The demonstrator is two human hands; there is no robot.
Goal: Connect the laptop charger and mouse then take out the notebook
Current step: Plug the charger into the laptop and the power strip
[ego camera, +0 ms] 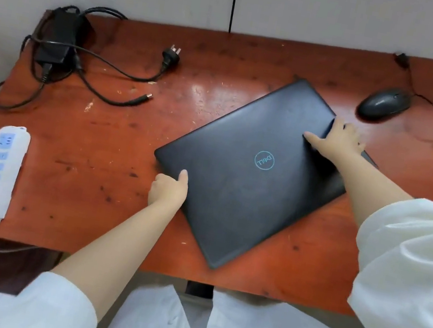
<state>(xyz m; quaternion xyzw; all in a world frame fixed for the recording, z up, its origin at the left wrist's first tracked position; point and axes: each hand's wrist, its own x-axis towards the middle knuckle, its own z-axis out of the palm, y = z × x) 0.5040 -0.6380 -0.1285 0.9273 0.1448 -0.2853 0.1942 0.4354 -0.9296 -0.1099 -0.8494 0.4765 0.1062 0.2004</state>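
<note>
Laptop (251, 170), lid closed, lies skewed on the red-brown surface (93, 165). It looks rigid, flat and fairly heavy, with a smooth lid that may slip under a light touch; the edges and corners seem the safest hold. Left hand (169, 188) grips its near-left edge, thumb on the lid, fingers curled under out of sight. Right hand (339, 139) lies spread on its far-right edge, fingers open and pressing flat. Charger brick (58, 37) with its limp cable lies well to the left of the laptop, the barrel plug (147, 96) loose between them. Mouse (383, 103) sits just beyond the laptop's right corner. No notebook is visible.
</note>
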